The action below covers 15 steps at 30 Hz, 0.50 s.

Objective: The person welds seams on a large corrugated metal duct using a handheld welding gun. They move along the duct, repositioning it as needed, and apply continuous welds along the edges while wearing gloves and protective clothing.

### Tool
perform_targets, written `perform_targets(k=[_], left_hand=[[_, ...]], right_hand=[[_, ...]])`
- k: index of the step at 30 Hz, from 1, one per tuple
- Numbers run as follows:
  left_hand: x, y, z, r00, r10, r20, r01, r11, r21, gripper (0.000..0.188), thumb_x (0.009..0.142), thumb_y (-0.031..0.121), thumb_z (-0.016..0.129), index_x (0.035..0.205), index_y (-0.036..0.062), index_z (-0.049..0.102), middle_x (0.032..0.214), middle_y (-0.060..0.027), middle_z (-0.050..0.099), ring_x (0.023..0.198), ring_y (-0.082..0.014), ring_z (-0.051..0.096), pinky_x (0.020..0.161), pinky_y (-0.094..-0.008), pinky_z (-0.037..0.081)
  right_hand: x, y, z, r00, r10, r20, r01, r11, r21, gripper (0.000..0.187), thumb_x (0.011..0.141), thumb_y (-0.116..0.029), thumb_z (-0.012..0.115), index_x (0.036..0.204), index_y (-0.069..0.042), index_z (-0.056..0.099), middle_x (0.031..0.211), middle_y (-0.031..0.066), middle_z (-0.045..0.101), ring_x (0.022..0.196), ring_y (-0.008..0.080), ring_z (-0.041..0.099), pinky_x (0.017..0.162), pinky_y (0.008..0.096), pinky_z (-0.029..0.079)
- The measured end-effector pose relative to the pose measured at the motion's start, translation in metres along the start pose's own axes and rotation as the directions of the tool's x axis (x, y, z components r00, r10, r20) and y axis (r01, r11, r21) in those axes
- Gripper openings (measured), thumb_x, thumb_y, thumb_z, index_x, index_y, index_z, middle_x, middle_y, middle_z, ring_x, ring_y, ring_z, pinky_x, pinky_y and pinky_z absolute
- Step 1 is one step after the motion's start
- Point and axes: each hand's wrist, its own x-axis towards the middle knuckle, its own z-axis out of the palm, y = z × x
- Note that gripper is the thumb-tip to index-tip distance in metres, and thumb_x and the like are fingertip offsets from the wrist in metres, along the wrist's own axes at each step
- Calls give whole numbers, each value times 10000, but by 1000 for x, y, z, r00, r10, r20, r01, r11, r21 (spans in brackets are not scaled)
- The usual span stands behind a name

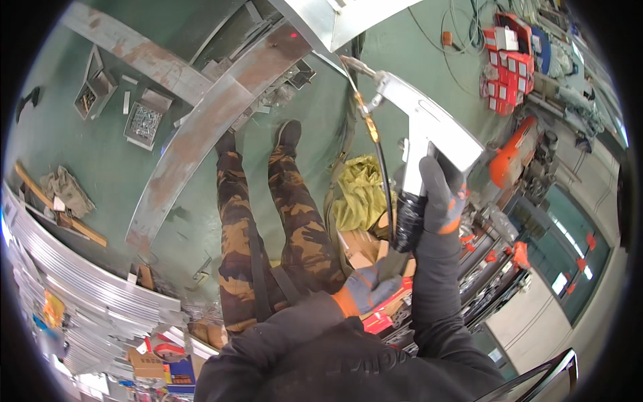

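My right hand [441,194], in a grey and orange work glove, grips the handle of a white handheld welding gun [429,114] on the right. The handle's lower end is wrapped in black. A metal nozzle [358,65] at the gun's front points up and left, near the corner of a shiny bent metal sheet [335,23]. A wire-feed tube [372,127] with a brass-coloured part runs from the nozzle down toward the handle. My left hand [376,289], gloved alike, is below the handle with its fingers stretched apart, holding nothing that I can see.
A rusty curved steel beam [181,157] crosses the floor beside my legs; a red dot shows on its upper end. Metal boxes of small hardware [144,124] stand left. Yellow-green cloth [362,191] lies below the gun. Red boxes [510,77] and loose cables are at the upper right.
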Motion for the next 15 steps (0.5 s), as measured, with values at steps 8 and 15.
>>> perform_targets(k=[8,15], left_hand=[[18,85,57,902,203,380,-300,929,216,832,862,606,528,1346,-36,313,1138,-300,575,1066,-423,569,909,-436,435],[114,64,72,868,442,225,-487,844,224,801,840,551,593,1396,33,338,1198,-250,573,1112,-389,560,947,-423,418]], right_hand=[[0,-141,-3,970,93,223,-23,955,-296,436,891,-264,567,1207,34,535,952,134,664,601,155,617,521,256,500],[45,-197,67,778,33,628,429,702,-568,332,885,-100,593,1187,32,552,930,113,656,764,220,658,667,318,534]])
